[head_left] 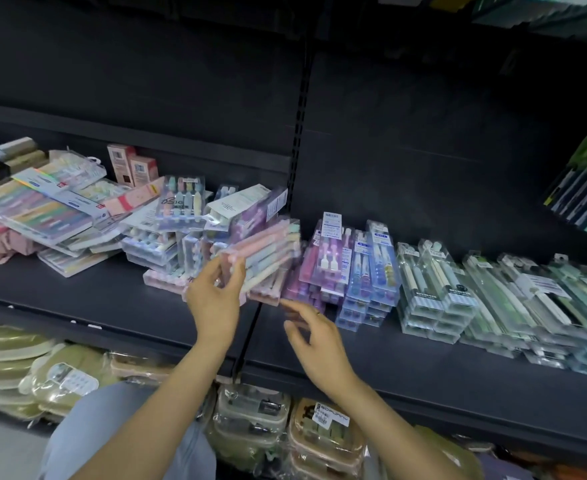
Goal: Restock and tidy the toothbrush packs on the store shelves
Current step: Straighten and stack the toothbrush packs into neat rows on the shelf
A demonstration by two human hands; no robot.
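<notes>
Left hand [215, 292]: we grip the near end of a pastel toothbrush pack [264, 254] between thumb and curled fingers, holding it tilted above the shelf [112, 292], over the jumbled pile. The pack is motion-blurred. Right hand [316, 341]: fingers loosely spread, holding nothing, hovering just in front of the purple packs [323, 258]; whether the fingertips touch them we cannot tell.

Step in hand, as we judge it: sorting one pack out of the loose heap [167, 233] to the left and matching it to its kind. The next move likely calls for a flat, squared set-down on a like-coloured stack, with the free hand steadying the neighbours so they do not slide.

Right of the purple packs stand neater rows: blue packs [371, 271], then clear white-handled packs [434, 289]. Far left lie long multicolour sets [39, 209] and two small pink boxes [132, 164] at the back.

Shelf is dark, matte, with a slotted upright [299, 133] dividing two bays. Below: bagged pale-green goods [11, 362] and lidded containers [323, 431].
</notes>
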